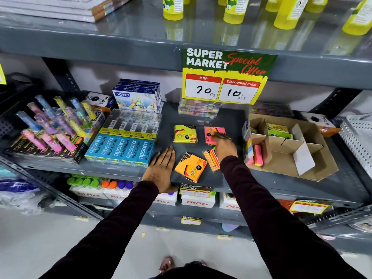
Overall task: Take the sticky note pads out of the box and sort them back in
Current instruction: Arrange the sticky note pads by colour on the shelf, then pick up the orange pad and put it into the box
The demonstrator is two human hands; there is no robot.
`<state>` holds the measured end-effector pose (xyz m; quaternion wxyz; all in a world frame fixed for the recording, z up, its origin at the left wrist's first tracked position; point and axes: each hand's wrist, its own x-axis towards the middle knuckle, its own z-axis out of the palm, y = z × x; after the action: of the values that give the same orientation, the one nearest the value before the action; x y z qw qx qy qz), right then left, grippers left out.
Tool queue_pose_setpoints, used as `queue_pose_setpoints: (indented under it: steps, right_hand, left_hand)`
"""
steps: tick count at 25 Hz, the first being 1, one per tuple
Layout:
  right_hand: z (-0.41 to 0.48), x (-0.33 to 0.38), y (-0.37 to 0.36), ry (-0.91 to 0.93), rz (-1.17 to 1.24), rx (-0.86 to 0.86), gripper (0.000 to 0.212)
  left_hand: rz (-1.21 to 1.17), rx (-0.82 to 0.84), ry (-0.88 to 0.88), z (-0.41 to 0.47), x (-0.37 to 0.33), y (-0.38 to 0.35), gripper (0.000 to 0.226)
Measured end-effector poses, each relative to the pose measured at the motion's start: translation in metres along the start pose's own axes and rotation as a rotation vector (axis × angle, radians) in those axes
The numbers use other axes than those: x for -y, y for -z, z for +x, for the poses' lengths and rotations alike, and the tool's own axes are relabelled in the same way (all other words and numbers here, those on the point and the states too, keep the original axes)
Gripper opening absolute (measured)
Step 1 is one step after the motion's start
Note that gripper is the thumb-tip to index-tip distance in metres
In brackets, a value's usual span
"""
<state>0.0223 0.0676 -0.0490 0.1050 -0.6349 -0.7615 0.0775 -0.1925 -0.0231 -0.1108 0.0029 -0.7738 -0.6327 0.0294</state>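
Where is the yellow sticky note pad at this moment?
In the head view, the yellow sticky note pad lies flat on the grey shelf, left of the pink pad and right of the blue pencil boxes.

— Readable on the hanging shelf sign [228,75]?
— "SUPER MARKET Special Offer", "MRP 20 Rs", "Discounted Price 10 Rs".
— Elsewhere?
— "apsara PLATINUM" on blue boxes [120,151]; "DOMS" on white box [136,99]; "Fitfizz" on white cartons [198,202] below.
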Motion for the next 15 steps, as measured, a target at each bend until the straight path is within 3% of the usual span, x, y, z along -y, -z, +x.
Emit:
queue_pose_setpoints:
  steps: [2, 5, 9, 15]
  right_hand:
    - [-0.002, -0.001, 0.005, -0.045, 0.006, 0.014, 0.048]
    - [-0.012, -0.003, 0.011, -0.251, 0.001, 0.029, 0.029]
    - [-0.027, -0.001, 0.016, -0.365, -0.041, 0.300, 0.056]
    - [-0.028, 0.000, 0.025, -0.367, -0.051, 0.317, 0.051]
  left_hand:
    - [-0.002, -0.002, 0.003, 0.000, 0.000, 0.000, 0.124]
    - [0.004, -0.013, 0.005, 0.000, 0.000, 0.000, 0.122]
    - [0.003, -0.007, -0.002, -0.001, 0.000, 0.002, 0.127]
    - [-0.017, 0.000, 0.001, -0.002, 0.000, 0.002, 0.128]
